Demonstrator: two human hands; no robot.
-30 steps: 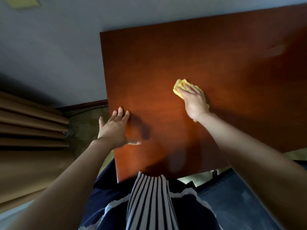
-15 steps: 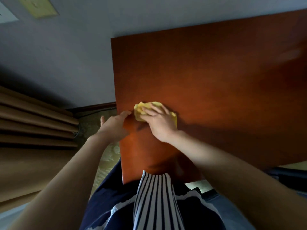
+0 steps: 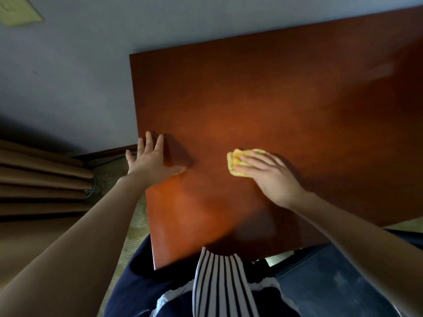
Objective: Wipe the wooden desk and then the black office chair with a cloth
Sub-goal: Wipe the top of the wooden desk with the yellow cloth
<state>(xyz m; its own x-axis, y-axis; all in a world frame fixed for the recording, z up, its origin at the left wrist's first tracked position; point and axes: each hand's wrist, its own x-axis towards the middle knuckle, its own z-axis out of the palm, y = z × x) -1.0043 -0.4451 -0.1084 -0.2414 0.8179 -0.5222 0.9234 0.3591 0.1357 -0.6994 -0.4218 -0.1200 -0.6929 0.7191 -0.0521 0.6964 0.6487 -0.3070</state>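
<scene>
Tan curtains (image 3: 34, 184) hang far left, beside the wooden desk (image 3: 286, 92). I see the left hand (image 3: 151, 162) spread flat at the desk's left edge. The yellow cloth (image 3: 237, 164) lies mid-desk under the right hand (image 3: 273, 178), whose straight fingers press it down. The chair seat (image 3: 332, 282) shows lower right.

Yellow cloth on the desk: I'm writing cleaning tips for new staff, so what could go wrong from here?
1. The yellow cloth is bunched small under the right hand, so strokes may be narrow and leave strips of the desk unwiped.
2. The left hand rests flat at the desk's left edge, some fingers past it. If the person leans there it might slip off, and it may leave prints on the glossy top.
</scene>
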